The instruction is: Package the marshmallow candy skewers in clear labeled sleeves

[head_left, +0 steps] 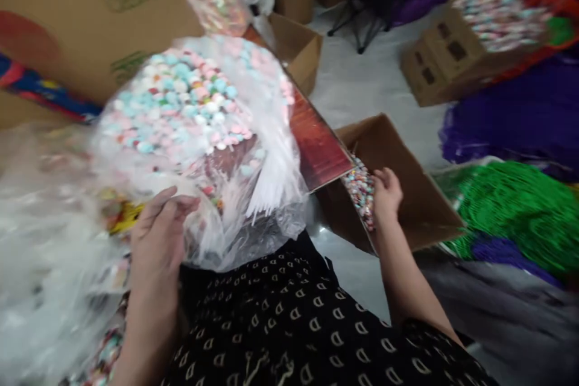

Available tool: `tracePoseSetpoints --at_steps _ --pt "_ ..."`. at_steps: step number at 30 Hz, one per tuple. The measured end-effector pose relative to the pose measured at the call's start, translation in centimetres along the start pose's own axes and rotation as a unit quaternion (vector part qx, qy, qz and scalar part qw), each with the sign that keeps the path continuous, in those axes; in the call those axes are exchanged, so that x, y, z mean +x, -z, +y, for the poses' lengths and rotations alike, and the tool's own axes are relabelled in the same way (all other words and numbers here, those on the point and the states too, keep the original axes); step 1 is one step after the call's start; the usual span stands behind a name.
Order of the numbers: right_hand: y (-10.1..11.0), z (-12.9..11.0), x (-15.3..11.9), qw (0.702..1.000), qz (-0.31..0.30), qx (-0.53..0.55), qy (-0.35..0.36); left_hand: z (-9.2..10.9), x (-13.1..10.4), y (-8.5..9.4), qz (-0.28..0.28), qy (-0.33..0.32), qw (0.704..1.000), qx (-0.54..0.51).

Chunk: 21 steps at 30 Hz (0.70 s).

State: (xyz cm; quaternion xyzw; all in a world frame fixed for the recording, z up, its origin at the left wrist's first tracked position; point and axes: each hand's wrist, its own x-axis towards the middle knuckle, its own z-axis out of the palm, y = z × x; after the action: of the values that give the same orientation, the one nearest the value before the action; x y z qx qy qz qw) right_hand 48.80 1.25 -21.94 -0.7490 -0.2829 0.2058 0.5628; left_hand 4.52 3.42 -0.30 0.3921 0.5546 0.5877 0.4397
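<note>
A clear plastic bag [181,102] of small pastel balls lies open in front of me, with a bundle of thin white strips [274,184] on its right part. My left hand [165,223] is at the bag's near left edge, fingers bent and somewhat apart, with nothing visible in them. To the right, my right hand [386,193] reaches over an open cardboard box [416,205]. Its fingers are curled beside a heap of small colourful pieces [360,190]; whether they hold anything is too blurred to tell.
A large cardboard box [149,6] stands behind the bag. Green strands [520,211] lie at the right, below purple material [511,114]. Stacked boxes [443,54] stand farther back. Crumpled clear plastic [40,241] covers the left side. Part of another person shows at the top.
</note>
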Motion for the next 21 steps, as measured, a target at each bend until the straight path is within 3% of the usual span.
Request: tracePoseSetpoints --at_steps 3,7,10,13,16,18,21 --pt "-0.6 -4.3 -0.7 0.989 0.069 0.127 0.045 0.0 0.2 1.8 0.042 0.0 0.999 -0.021" --pt "-2.5 -11.9 -4.3 0.971 0.047 0.194 0.132 -0.6 0.1 4.3 0.077 -0.015 0.997 -0.024" --pt "-4.9 -16.0 -8.1 0.962 -0.006 0.22 0.163 -1.0 -0.2 5.7 0.097 -0.032 0.995 -0.008" --pt "-7.2 -17.9 -11.5 0.956 -0.108 0.204 0.184 -1.1 -0.3 7.5 0.123 -0.065 0.99 0.018" --pt "-8.9 -18.2 -14.0 0.936 -0.219 0.179 0.211 -1.2 -0.5 9.9 0.183 -0.119 0.971 0.101" --pt "-9.7 -18.2 -15.0 0.919 -0.278 0.168 0.222 -1.3 -0.7 11.7 0.207 -0.142 0.943 0.219" --pt "-10.6 -18.0 -16.0 0.904 -0.331 0.154 0.225 -2.1 -0.8 13.8 0.16 -0.164 0.872 0.433"
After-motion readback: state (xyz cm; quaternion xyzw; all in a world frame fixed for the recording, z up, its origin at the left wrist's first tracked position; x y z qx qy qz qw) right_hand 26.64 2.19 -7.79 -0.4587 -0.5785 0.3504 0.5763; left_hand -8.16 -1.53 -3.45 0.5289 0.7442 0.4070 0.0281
